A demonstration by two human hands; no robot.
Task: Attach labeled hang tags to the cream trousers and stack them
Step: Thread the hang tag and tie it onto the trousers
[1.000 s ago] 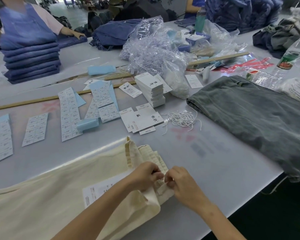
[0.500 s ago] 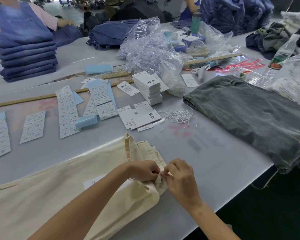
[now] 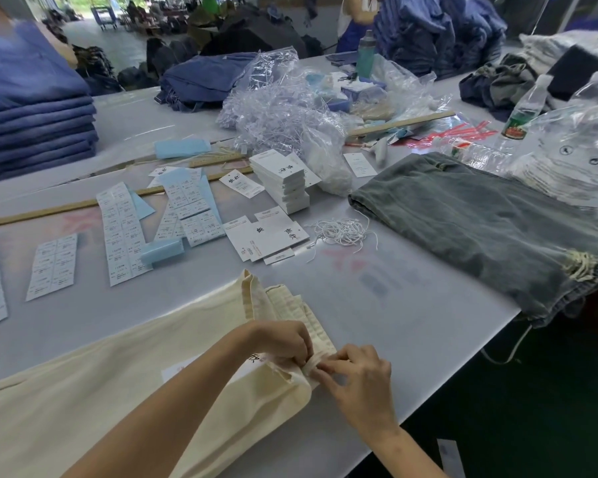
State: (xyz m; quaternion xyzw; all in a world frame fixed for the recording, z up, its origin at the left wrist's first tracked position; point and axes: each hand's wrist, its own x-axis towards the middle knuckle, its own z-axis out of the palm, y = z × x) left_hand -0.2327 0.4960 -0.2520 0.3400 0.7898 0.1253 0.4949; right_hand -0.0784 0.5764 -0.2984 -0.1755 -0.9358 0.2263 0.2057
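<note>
The cream trousers (image 3: 94, 401) lie flat at the near left of the table, waistband toward the middle. My left hand (image 3: 283, 341) pinches the waistband edge from above. My right hand (image 3: 356, 377) pinches the same fold of cloth from the right, fingertips almost meeting the left ones. A white hang tag (image 3: 256, 360) with black lettering lies on the trousers, mostly hidden under my left forearm. Loose hang tags (image 3: 266, 236) and a stack of them (image 3: 283, 181) sit farther back. A bundle of white strings (image 3: 342, 231) lies to their right.
Grey-green trousers (image 3: 480, 225) lie folded at the right, reaching over the table edge. Sticker sheets (image 3: 121, 232) spread across the left. Crumpled clear plastic (image 3: 283, 112), a wooden ruler (image 3: 59, 208), a plastic bottle (image 3: 525, 108) and stacked blue garments (image 3: 35, 132) fill the back.
Both hands have stayed pinched together on the waistband, working at the same spot. The view has shifted slightly; the hang tag's lettering now shows beside my left hand.
</note>
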